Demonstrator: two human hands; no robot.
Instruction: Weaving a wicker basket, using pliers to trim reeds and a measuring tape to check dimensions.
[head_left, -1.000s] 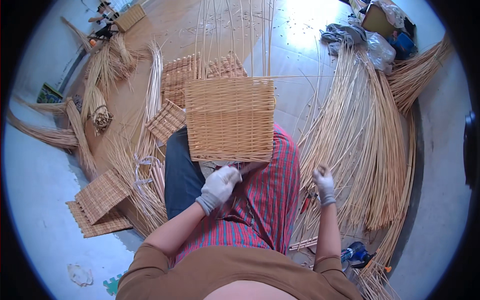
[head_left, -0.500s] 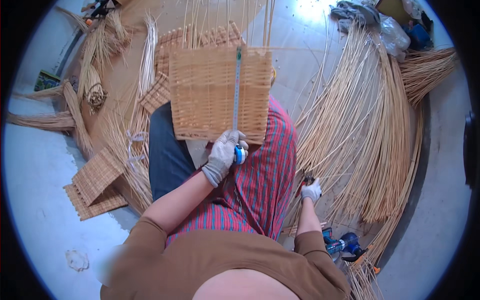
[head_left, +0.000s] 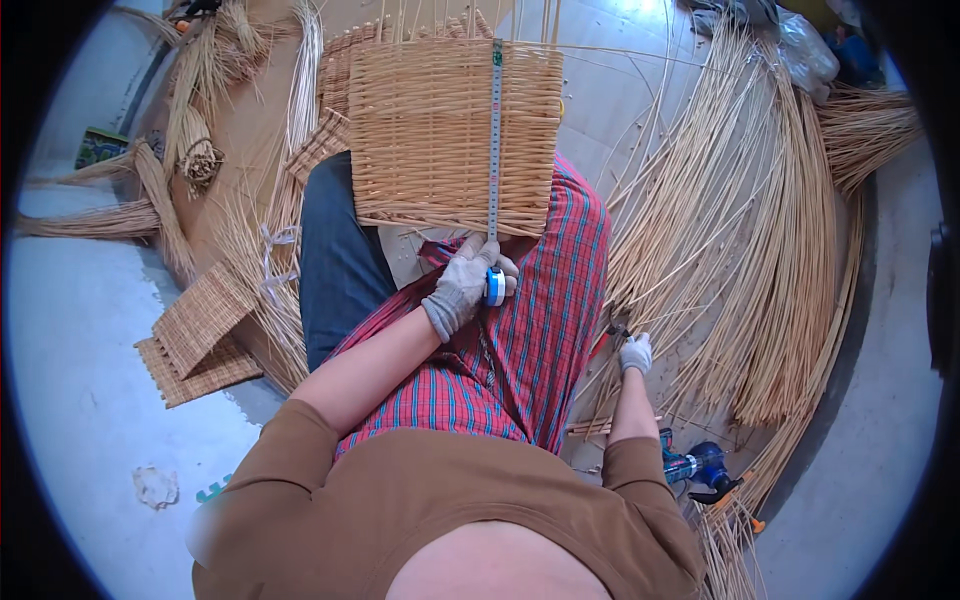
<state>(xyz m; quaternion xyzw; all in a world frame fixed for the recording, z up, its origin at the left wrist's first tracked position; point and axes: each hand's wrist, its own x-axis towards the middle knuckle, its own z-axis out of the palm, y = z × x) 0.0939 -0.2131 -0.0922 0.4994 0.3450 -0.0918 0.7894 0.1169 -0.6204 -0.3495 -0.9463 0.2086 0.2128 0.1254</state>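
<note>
A woven wicker panel (head_left: 430, 140) lies across my knees, its loose stakes pointing away from me. Down its right part runs a pulled-out tape measure blade (head_left: 494, 150), its far end at the panel's upper edge. My gloved left hand (head_left: 464, 288) is closed round the blue and white tape measure case (head_left: 495, 287), just below the panel's near edge. Low at my right side, my gloved right hand (head_left: 636, 353) is beside a small dark tool with red on it (head_left: 617, 330). The fingers are too small to show whether they grip it.
A wide spread of loose wicker rods (head_left: 770, 300) covers the floor at right. A cordless drill (head_left: 690, 465) lies near my right elbow. Woven pieces (head_left: 205, 320) are stacked at left, with tied rod bundles (head_left: 200, 160) beyond. Another woven panel (head_left: 350, 70) lies behind the one on my lap.
The whole view has shifted, so the panel and my left hand appear higher and slightly right. The red and dark tool now shows farther left of my right hand. The tape stays along the panel.
</note>
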